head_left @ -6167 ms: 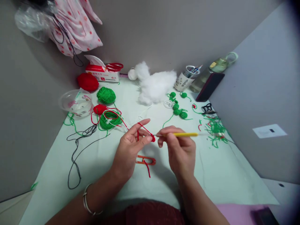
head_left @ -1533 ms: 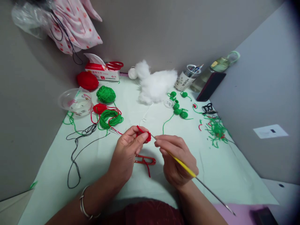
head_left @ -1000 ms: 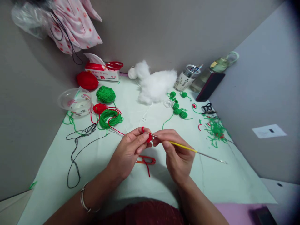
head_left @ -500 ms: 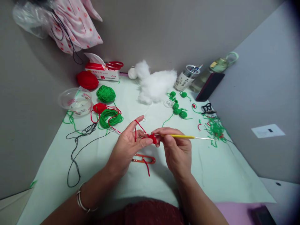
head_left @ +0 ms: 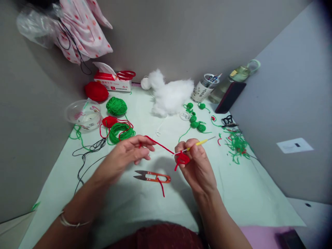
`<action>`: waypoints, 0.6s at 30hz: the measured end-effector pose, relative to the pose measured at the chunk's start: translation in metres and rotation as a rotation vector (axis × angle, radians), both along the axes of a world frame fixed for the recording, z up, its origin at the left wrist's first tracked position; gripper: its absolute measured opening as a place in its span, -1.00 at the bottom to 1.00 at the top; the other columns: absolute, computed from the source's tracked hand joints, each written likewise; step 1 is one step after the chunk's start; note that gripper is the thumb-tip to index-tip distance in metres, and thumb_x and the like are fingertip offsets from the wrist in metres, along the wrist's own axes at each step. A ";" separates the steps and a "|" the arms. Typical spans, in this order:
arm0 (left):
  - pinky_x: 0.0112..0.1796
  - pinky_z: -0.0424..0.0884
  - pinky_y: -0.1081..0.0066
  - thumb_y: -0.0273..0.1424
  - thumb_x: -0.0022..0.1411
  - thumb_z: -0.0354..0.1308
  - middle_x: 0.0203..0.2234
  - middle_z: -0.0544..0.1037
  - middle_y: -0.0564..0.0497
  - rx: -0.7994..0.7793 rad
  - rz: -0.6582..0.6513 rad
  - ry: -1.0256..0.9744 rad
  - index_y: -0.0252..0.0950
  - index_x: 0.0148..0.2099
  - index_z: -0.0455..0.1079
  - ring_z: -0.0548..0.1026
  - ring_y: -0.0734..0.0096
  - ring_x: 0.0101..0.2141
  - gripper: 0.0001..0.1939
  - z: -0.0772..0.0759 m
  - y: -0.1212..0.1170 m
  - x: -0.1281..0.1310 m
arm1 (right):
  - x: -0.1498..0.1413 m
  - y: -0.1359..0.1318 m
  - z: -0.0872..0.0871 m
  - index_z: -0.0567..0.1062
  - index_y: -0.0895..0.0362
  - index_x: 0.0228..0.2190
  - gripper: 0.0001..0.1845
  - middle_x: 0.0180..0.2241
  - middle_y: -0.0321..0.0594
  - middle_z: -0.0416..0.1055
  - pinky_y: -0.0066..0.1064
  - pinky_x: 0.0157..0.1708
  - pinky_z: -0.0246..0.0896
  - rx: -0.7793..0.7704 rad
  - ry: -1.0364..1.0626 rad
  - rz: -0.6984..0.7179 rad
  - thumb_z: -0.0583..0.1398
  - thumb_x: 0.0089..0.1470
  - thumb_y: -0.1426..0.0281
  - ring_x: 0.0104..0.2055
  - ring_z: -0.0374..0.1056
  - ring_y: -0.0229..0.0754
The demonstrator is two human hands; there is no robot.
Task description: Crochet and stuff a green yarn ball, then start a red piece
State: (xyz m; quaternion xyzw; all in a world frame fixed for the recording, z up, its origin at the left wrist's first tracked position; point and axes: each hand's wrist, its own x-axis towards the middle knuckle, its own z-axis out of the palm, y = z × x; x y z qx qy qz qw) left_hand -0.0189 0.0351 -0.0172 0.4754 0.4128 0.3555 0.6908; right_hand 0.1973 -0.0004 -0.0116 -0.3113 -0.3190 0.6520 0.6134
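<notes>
My right hand (head_left: pixel 201 167) grips a yellow-handled crochet hook (head_left: pixel 201 142), its metal tip pointing left. A small red crocheted piece (head_left: pixel 183 158) hangs at the hook's shaft against my right fingers, a short tail dangling below. From the hook tip a taut strand of red yarn (head_left: pixel 162 145) runs left to my left hand (head_left: pixel 127 155). It passes over the index finger, and the fingers are loosely curled around it. Thread snips (head_left: pixel 153 176) with orange handles lie on the table below the hands, a red yarn scrap (head_left: pixel 162 188) across them.
At left are red yarn (head_left: pixel 96 91), a green yarn ball (head_left: pixel 116 105), a green coil (head_left: pixel 114 133), a plastic bowl (head_left: pixel 84 116) and black cord. White stuffing (head_left: pixel 172 95) lies at the back. Small green balls (head_left: pixel 201 128), a phone (head_left: pixel 230 97) and yarn scraps (head_left: pixel 238 143) are at right.
My left hand has let go of the red crocheted piece and moved left, drawing the yarn straight. My right hand now holds both piece and hook, with the hook tilted. The snips' blades are uncovered.
</notes>
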 end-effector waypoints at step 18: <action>0.33 0.20 -0.07 -0.02 0.55 -0.23 -0.02 0.69 0.02 0.136 0.287 -0.600 -0.16 -0.41 0.54 0.39 0.13 0.30 -0.34 0.034 -0.009 0.059 | 0.003 -0.007 0.003 0.65 0.02 -0.34 -0.84 -0.35 -0.24 0.63 -0.48 -0.60 0.20 0.184 -0.180 -0.115 0.37 0.19 0.21 -0.64 0.19 -0.39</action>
